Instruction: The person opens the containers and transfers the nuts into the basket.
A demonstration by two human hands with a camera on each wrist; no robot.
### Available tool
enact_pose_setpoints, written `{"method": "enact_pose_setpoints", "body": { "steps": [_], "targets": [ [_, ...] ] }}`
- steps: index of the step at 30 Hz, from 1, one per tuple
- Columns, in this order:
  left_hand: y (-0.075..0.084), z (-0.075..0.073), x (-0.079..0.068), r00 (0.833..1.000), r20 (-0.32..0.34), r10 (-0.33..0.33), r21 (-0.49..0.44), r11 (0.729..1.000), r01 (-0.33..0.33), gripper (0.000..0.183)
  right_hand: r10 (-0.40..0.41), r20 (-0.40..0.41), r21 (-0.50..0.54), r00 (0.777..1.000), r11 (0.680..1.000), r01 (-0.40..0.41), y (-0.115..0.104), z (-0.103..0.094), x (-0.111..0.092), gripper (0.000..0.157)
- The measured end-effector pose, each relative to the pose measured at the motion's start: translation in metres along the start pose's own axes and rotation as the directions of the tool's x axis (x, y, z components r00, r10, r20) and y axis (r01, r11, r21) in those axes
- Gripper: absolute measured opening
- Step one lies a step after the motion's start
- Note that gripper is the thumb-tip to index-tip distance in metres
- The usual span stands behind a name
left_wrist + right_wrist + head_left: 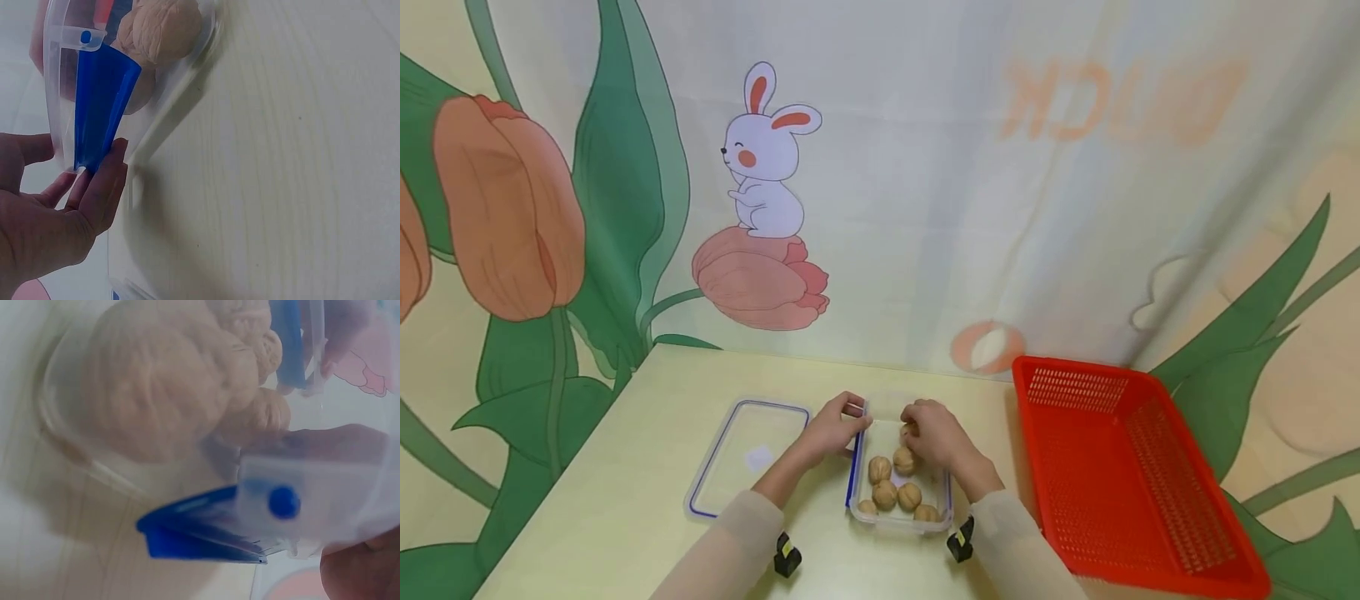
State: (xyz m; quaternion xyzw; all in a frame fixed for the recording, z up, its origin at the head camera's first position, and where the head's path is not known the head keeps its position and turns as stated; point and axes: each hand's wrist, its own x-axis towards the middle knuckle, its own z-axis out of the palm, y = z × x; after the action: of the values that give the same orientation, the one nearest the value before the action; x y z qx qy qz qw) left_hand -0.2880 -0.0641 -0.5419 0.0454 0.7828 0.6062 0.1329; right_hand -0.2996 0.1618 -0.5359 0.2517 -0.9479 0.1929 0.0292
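A clear plastic food container (904, 525) with blue-edged locking flaps stands on the table, several walnuts (885, 494) lying inside. My left hand (833, 429) grips its left side, thumb over the rim and fingers outside. From the left wrist, those fingers show against a blue flap (103, 103). My right hand (938, 433) reaches over the right wall into the far part of the container, fingertips curled round a walnut (910, 432), which they partly cover. In the right wrist view, walnuts (156, 387) show through the clear wall beside another blue flap (194, 531).
A clear lid (758, 457) with a blue seal lies on the table left of the container. To the right is a large red plastic basket (1093, 467). A printed curtain (880, 208) with a rabbit and tulips hangs behind the table.
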Motion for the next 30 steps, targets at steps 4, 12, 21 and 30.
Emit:
{"method": "enact_pose_setpoints", "body": {
  "steps": [4,12,21,30],
  "targets": [
    [-0.001,-0.001,0.002,1.000,-0.003,0.003,-0.009,1.000,-0.003,0.039,-0.015,-0.031,0.054,0.999,0.998,0.017,0.000,0.001,0.001,0.017],
    [-0.006,0.000,0.001,1.000,0.006,0.008,-0.019,1.000,-0.008,0.038,0.012,-0.037,0.190,0.999,0.982,-0.005,-0.012,-0.009,0.002,0.019],
    [-0.004,0.003,0.000,1.000,-0.010,0.014,-0.033,0.999,-0.015,0.038,-0.005,-0.090,0.326,0.996,0.945,0.034,-0.030,-0.053,-0.014,0.021],
    [-0.007,0.005,0.000,1.000,-0.024,0.009,-0.019,1.000,-0.010,0.039,-0.013,-0.257,0.394,0.966,0.912,0.117,-0.027,-0.098,-0.062,0.023]
  ]
}}
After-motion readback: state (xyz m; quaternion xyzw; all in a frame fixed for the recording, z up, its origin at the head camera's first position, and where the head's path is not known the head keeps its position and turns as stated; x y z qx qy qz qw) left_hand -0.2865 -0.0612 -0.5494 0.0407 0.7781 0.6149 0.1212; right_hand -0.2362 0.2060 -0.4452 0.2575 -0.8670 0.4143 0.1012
